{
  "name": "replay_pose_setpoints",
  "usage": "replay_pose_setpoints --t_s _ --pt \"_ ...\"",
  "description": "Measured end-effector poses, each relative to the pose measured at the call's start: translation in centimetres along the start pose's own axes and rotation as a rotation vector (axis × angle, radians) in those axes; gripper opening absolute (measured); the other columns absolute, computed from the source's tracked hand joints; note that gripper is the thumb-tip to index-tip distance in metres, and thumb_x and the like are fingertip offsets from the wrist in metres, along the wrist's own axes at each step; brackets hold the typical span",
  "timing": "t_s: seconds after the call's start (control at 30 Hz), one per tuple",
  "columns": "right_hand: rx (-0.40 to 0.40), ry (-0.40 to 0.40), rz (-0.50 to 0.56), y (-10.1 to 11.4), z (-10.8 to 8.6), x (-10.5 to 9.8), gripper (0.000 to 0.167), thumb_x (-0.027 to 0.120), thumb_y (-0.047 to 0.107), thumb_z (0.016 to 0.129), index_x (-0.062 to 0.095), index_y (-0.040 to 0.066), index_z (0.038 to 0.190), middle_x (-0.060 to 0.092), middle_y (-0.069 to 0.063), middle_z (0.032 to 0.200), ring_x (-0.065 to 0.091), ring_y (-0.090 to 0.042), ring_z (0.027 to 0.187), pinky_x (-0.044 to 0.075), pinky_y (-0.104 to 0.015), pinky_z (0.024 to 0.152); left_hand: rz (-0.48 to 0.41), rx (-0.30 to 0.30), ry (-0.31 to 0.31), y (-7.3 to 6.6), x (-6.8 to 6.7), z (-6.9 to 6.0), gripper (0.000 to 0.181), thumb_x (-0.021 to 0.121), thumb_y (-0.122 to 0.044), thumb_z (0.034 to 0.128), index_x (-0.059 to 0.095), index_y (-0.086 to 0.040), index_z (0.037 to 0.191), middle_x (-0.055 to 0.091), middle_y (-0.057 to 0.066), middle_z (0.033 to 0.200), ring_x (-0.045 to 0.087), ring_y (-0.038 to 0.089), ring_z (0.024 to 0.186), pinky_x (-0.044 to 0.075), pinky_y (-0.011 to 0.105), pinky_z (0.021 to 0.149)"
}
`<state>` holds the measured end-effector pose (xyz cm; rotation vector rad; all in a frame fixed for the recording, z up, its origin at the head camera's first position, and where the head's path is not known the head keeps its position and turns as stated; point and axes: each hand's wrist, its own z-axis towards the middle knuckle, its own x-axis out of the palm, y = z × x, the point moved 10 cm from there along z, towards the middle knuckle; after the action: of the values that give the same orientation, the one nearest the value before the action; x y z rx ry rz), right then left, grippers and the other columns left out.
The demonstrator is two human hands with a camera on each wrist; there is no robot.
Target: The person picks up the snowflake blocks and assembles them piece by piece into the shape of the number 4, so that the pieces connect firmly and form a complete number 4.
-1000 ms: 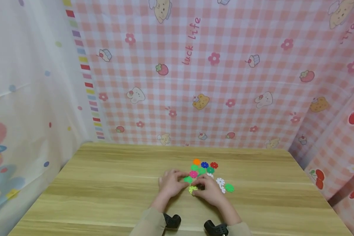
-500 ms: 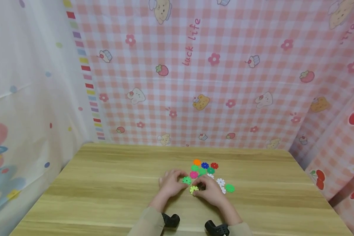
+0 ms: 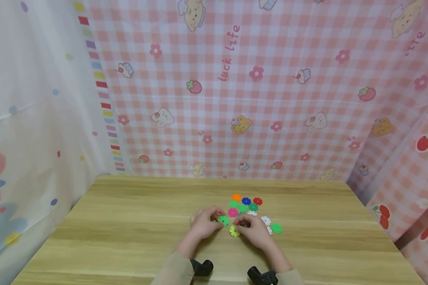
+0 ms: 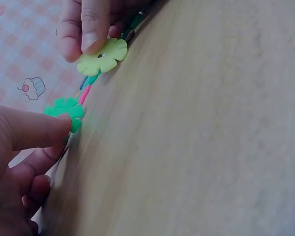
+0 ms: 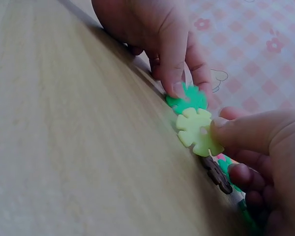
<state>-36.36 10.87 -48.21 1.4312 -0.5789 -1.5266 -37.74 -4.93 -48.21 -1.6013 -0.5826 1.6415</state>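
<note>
I see the left hand (image 3: pixel 206 222) pinching a green disc (image 3: pixel 223 221) left of the pink disc (image 3: pixel 233 212), the right hand (image 3: pixel 254 231) pinching a yellow disc (image 3: pixel 233 231) on the pink disc's near side; shallow rim pinches could let either twist loose.

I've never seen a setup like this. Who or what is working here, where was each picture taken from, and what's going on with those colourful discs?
There is no machine at work here, just a person's bare left hand and right hand. The wide picture comes from a camera worn on the head, looking forward and down. The two close-ups come from cameras worn on the wrists, each watching its own hand.

On the wooden table lie notched, flower-shaped discs, among them orange, blue, red, pink, white and green ones. The left hand pinches a green disc; the right pinches a yellow disc. Behind the table hangs a pink checked cloth.
</note>
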Motion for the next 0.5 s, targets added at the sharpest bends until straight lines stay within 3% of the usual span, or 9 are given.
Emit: replay_pose_setpoints --t_s 0.27,0.37,0.5 --pt "0.023 -0.012 0.094 -0.5 0.1 -0.3 0.012 0.07 0.006 0.086 0.074 0.005 0.097 0.067 -0.002 0.086 0.055 -0.012 0.074 0.046 -0.023 0.065 -0.109 0.019 -0.009 0.3 -0.4 -0.1 0.024 0.077 -0.018 0.0801 0.069 -0.017 0.103 0.067 -0.006 0.087 0.057 0.02 0.093 0.024 0.046 0.086" --pt "0.04 -0.021 0.096 -0.7 0.0 -0.5 0.013 0.07 0.007 0.087 0.075 0.006 0.099 0.07 -0.005 0.095 0.06 -0.016 0.084 0.049 -0.025 0.072 -0.206 0.008 -0.014 0.6 -0.4 -0.3 0.021 0.075 -0.013 0.0805 0.07 -0.009 0.101 0.067 -0.001 0.088 0.059 0.017 0.086 0.034 0.042 0.089" --pt "0.072 -0.048 0.113 -0.8 0.0 -0.9 0.013 0.069 0.008 0.088 0.075 0.006 0.1 0.07 -0.007 0.1 0.062 -0.019 0.092 0.051 -0.026 0.075 -0.351 -0.042 -0.048 1.2 -0.8 -0.6 0.021 0.073 -0.008 0.082 0.069 0.001 0.101 0.067 0.006 0.091 0.056 0.017 0.084 0.048 0.035 0.078"
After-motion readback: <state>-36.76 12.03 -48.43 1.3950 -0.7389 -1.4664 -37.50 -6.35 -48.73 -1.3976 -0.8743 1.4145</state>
